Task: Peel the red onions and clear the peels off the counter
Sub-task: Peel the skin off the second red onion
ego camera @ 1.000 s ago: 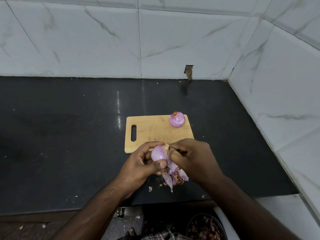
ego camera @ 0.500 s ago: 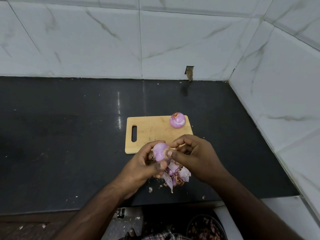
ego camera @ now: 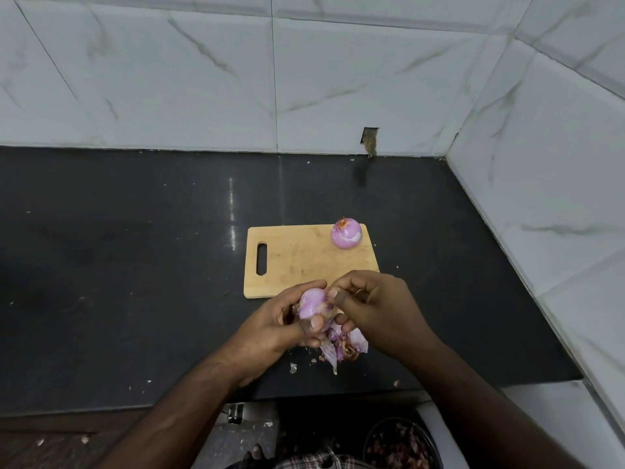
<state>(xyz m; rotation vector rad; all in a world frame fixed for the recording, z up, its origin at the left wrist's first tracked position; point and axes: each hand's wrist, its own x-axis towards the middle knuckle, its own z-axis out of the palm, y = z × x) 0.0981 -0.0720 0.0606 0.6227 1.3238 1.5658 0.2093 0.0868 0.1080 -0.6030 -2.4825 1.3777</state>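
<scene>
My left hand (ego camera: 280, 324) grips a pale purple red onion (ego camera: 313, 302) just in front of the wooden cutting board (ego camera: 297, 262). The fingertips of my right hand (ego camera: 375, 308) pinch at the onion's right side, on its skin. A pile of purple and brown peels (ego camera: 343, 346) lies on the black counter (ego camera: 135, 265) right under both hands. A second onion (ego camera: 346, 233), peeled, with a brownish tip, sits on the board's far right corner.
Small peel scraps (ego camera: 293, 367) dot the counter near its front edge. A dark bowl of peels (ego camera: 402, 445) stands below the counter edge at the lower right. White marble tile walls (ego camera: 541, 164) close off the back and right sides.
Both hands with the onion have shifted slightly nearer to me. The right hand's fingers have moved from the onion's top to its right side.
</scene>
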